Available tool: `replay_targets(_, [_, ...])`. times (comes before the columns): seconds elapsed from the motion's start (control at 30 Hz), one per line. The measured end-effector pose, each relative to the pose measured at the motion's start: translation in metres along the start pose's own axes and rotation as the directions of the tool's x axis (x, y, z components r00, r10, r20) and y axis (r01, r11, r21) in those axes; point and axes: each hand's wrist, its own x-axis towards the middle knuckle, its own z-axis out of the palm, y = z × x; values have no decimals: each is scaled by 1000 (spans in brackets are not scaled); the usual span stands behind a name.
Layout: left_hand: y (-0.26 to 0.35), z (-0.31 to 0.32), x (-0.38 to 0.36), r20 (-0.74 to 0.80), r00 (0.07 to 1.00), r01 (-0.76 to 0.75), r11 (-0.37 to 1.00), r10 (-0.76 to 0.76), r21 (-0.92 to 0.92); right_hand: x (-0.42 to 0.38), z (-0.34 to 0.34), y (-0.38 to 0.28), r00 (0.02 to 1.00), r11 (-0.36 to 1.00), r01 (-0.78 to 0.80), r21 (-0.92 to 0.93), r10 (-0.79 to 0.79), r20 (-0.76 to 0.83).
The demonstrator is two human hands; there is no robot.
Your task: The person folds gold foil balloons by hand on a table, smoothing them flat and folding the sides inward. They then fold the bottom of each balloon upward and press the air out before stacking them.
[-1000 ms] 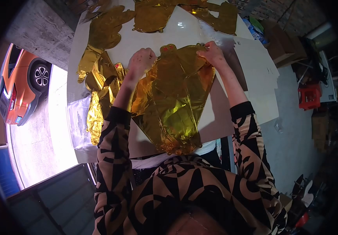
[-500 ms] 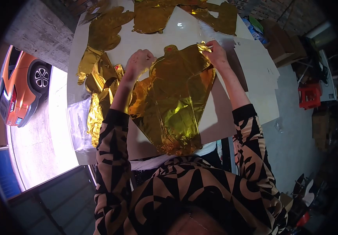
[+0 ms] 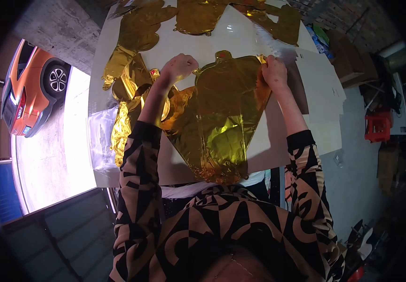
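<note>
Gold foil [image 3: 226,94] on tabletop [image 3: 241,41] | right hand [image 3: 275,73]: pinches its top-right corner | left hand [image 3: 178,67]: curled at its top-left edge, cannot tell if gripping

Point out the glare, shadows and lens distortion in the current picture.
Head view: daylight washes out the ground beside the orange car; bright glints on the gold foil; dim shadow on the table around it; strong fisheye bending, with black corners.

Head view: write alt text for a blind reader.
The right hand pinches an upper corner of a large gold foil shape on a pale table, the left hand curled by its other side; foil pieces lie beyond.
</note>
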Motion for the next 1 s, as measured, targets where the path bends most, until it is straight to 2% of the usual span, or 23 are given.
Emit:
replay_targets(0.1, [-6,-10,6,149,986,73,997,-77,33,1,-1,-1,1000,1000,-13,2,13,15])
replay_targets(0.2, [-9,-11,6,175,982,84,995,-72,-59,3,-2,-1,999,1000,-16,-9,16,28])
replay_targets(0.4, [-16,-10,12,225,973,60,995,-42,-74,3,-3,-8,998,997,-53,-62,55,40])
replay_targets(0.5, [-15,-12,14,257,965,66,998,-59,-21,2,-5,-12,998,995,-51,-82,54,35])
replay_targets(0.6, [-19,-12,16,260,965,71,994,-47,-85,3,-4,-11,997,995,-65,-75,68,29])
replay_targets(0.7, [-37,-3,24,236,971,11,988,25,-152,5,-3,-10,997,995,-65,-76,68,32])
replay_targets(0.8, [-11,-5,12,132,988,88,996,-84,-26,6,-1,-10,997,995,-76,-66,78,29])
replay_targets(0.9, [1,-6,1,62,992,105,994,-107,33,7,-4,-14,994,992,-96,-81,101,52])
replay_targets(1.0, [1,-8,0,78,992,91,993,-96,71,9,0,-12,992,989,-101,-105,108,66])
